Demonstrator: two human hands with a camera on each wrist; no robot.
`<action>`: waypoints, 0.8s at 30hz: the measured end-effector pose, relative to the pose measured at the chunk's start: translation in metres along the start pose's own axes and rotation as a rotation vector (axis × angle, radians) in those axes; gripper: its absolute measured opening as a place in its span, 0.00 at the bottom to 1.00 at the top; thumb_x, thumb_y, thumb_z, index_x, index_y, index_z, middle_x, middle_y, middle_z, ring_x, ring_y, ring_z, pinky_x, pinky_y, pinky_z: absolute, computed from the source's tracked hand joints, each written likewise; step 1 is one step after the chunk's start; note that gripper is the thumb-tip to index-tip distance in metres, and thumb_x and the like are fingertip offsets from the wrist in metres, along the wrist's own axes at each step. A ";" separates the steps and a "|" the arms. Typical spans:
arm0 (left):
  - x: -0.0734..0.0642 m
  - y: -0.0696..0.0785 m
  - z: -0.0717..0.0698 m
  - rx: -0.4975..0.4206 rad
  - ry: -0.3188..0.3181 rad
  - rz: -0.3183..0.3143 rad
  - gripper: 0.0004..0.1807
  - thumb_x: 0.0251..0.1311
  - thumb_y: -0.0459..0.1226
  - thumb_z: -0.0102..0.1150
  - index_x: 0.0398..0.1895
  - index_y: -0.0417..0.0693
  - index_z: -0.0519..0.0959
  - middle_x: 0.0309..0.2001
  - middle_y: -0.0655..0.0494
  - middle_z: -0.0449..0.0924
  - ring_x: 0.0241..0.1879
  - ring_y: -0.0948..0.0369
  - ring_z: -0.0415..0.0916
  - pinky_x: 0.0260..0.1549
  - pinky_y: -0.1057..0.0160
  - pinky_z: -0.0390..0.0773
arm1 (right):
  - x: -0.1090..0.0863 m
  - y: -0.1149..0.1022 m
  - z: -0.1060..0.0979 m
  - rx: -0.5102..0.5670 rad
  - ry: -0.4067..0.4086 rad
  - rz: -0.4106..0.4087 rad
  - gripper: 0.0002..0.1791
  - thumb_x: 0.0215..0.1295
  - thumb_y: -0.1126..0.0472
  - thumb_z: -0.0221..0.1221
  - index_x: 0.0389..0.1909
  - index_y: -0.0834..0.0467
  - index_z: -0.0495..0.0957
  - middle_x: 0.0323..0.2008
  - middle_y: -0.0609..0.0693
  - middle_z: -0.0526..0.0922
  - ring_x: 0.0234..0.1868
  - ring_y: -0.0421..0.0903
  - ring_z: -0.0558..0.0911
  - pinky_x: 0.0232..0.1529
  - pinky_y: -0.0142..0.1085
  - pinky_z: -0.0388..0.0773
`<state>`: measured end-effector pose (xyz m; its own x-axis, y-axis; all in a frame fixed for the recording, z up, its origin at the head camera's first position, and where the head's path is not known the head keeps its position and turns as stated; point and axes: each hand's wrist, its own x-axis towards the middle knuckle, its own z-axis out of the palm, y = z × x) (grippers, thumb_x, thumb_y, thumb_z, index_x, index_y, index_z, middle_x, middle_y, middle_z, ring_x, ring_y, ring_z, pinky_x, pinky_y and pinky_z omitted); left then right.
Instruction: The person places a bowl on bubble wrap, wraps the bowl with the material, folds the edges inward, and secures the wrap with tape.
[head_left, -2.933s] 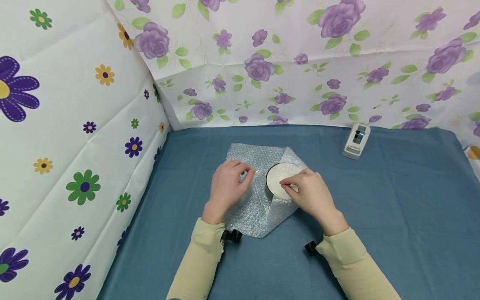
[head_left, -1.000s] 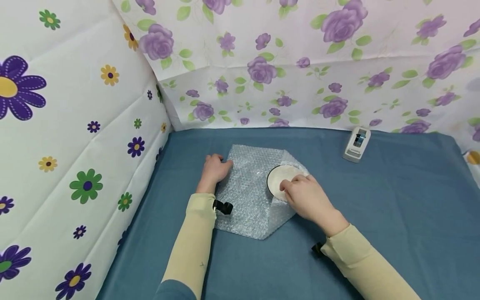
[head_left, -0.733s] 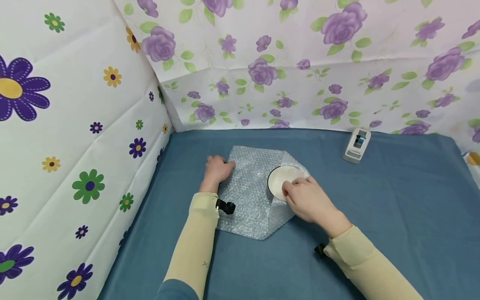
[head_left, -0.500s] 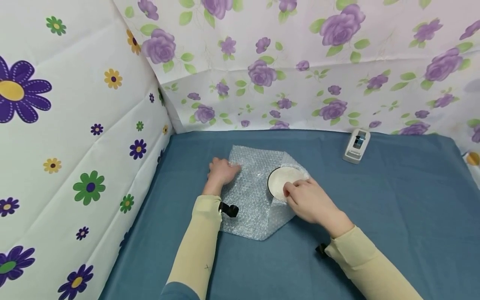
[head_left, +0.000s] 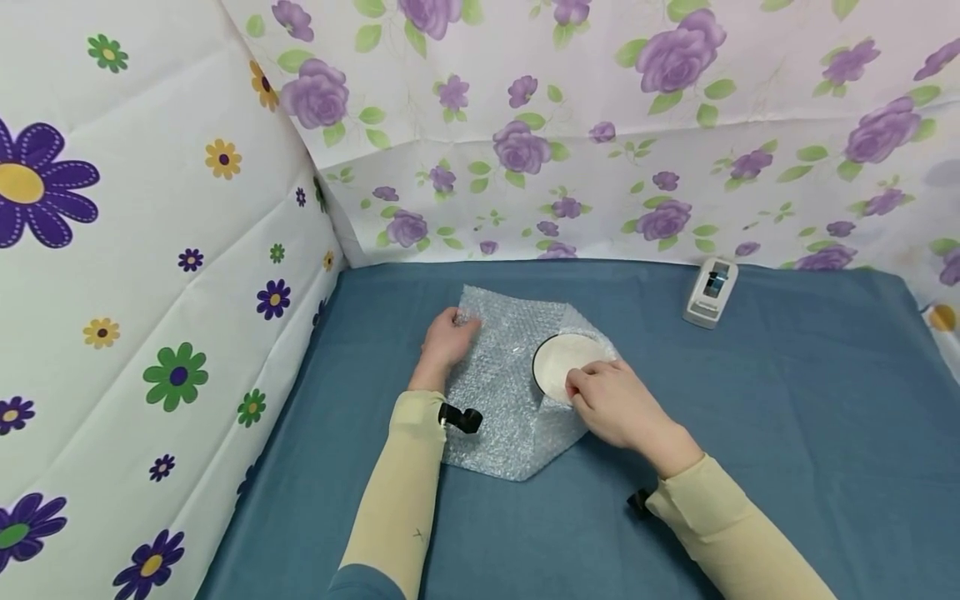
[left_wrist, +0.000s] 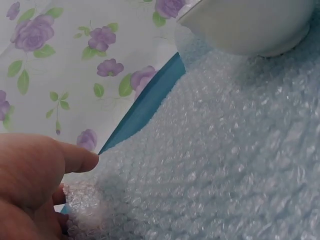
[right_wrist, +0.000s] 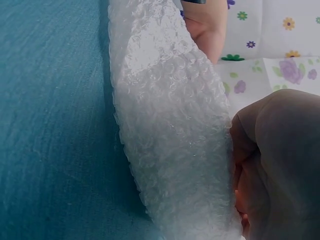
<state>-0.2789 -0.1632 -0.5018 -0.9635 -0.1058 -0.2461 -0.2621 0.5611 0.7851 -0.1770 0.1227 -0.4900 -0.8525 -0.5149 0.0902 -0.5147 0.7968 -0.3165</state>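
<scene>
A white bowl (head_left: 557,364) with a thin dark rim stands on a sheet of bubble wrap (head_left: 495,408); the left wrist view shows its rounded side (left_wrist: 250,25). The sheet's right part is folded up against the bowl. My left hand (head_left: 446,343) pinches the sheet's left edge near the far corner, which lifts a little. In the left wrist view its thumb and fingers (left_wrist: 80,159) are at that edge. Curled fingers of my right hand (head_left: 618,404) hold the folded wrap at the bowl's right rim. In the right wrist view, the raised wrap (right_wrist: 170,115) hides the bowl.
A small white-and-grey device with a dark window (head_left: 710,292) lies at the back right of the blue cloth (head_left: 787,417). Flower-printed sheets hang behind (head_left: 585,167) and at the left (head_left: 187,292).
My left hand has gone from above the sheet to its left edge, then slid slightly right, raising the far-left corner. My right hand has stayed at the bowl's rim.
</scene>
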 end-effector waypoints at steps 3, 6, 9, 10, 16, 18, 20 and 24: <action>-0.001 0.001 0.001 -0.041 0.013 0.020 0.28 0.81 0.51 0.53 0.74 0.45 0.74 0.72 0.42 0.73 0.72 0.42 0.68 0.74 0.31 0.54 | 0.000 -0.001 0.000 0.003 0.007 -0.004 0.15 0.81 0.63 0.52 0.29 0.47 0.72 0.31 0.43 0.75 0.43 0.49 0.79 0.53 0.51 0.70; -0.001 0.001 0.002 -0.112 0.040 0.058 0.22 0.82 0.47 0.53 0.67 0.42 0.79 0.63 0.42 0.78 0.60 0.45 0.74 0.66 0.38 0.67 | 0.000 -0.001 0.001 0.006 0.009 -0.007 0.15 0.81 0.63 0.52 0.29 0.47 0.72 0.30 0.43 0.75 0.43 0.49 0.79 0.53 0.51 0.70; 0.000 0.000 0.002 -0.169 0.083 0.090 0.16 0.82 0.42 0.55 0.58 0.39 0.83 0.52 0.43 0.80 0.47 0.48 0.74 0.49 0.46 0.74 | 0.000 0.000 0.002 0.008 0.005 -0.006 0.15 0.81 0.63 0.52 0.29 0.47 0.71 0.29 0.42 0.74 0.42 0.48 0.78 0.53 0.50 0.70; 0.000 0.000 0.002 -0.179 0.100 0.100 0.15 0.82 0.40 0.56 0.57 0.40 0.84 0.52 0.44 0.81 0.47 0.50 0.74 0.49 0.48 0.75 | 0.000 0.000 0.003 0.009 0.003 -0.005 0.15 0.81 0.63 0.52 0.29 0.47 0.71 0.28 0.42 0.73 0.41 0.48 0.78 0.53 0.50 0.70; 0.001 0.001 0.000 -0.167 0.124 0.219 0.16 0.79 0.36 0.60 0.65 0.43 0.83 0.59 0.45 0.83 0.55 0.51 0.80 0.52 0.49 0.79 | 0.000 0.000 0.003 0.009 0.005 -0.011 0.15 0.81 0.62 0.53 0.29 0.48 0.71 0.27 0.41 0.72 0.41 0.48 0.78 0.53 0.50 0.70; 0.000 0.002 -0.001 -0.166 0.125 0.274 0.16 0.79 0.36 0.61 0.64 0.44 0.84 0.56 0.45 0.84 0.52 0.51 0.80 0.49 0.51 0.80 | 0.000 0.000 0.004 0.010 0.007 -0.014 0.15 0.81 0.62 0.53 0.30 0.48 0.72 0.27 0.42 0.73 0.43 0.49 0.80 0.53 0.50 0.70; -0.004 0.005 -0.003 -0.156 0.121 0.329 0.13 0.78 0.38 0.63 0.59 0.43 0.86 0.51 0.47 0.86 0.47 0.52 0.80 0.45 0.52 0.79 | 0.000 -0.001 0.003 0.010 0.009 -0.017 0.15 0.81 0.62 0.53 0.30 0.48 0.72 0.28 0.42 0.74 0.45 0.50 0.81 0.54 0.51 0.71; -0.020 0.015 -0.004 -0.123 0.092 0.418 0.11 0.78 0.43 0.64 0.52 0.47 0.87 0.45 0.52 0.86 0.43 0.55 0.79 0.43 0.53 0.78 | -0.001 -0.001 0.004 0.010 0.017 -0.015 0.15 0.81 0.63 0.53 0.30 0.48 0.73 0.29 0.43 0.75 0.47 0.51 0.82 0.55 0.52 0.71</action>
<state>-0.2636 -0.1559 -0.4826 -0.9874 0.0338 0.1543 0.1520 0.4702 0.8694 -0.1753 0.1211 -0.4939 -0.8461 -0.5214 0.1108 -0.5267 0.7857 -0.3244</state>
